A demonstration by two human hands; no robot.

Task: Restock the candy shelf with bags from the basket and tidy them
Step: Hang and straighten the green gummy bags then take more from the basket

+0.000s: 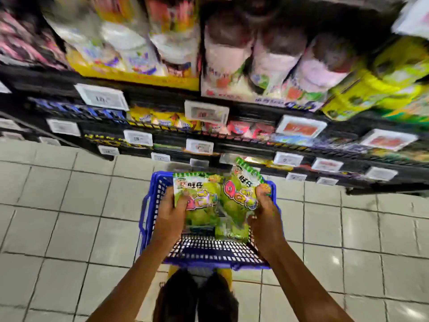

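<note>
Two green candy bags hang side by side above a blue plastic basket [152, 201] on the tiled floor. My left hand [170, 217] grips the left bag [202, 194] by its left edge, thumb on the front. My right hand [264, 219] holds the right bag [241, 191] by its right edge, and that bag tilts a little to the right. The basket's mesh bottom shows under the bags, with nothing else seen in it. The candy shelf [162, 98] rises just behind the basket, blurred.
Upper shelves hold large blurred bags: yellow-boxed ones [139, 54], pink and white ones [274, 61], and green-yellow ones [383, 80] at right. Lower tiers carry small packets and white price tags [206, 111]. My shoes [197, 298] stand just behind the basket. Pale floor tiles [58, 205] spread left and right.
</note>
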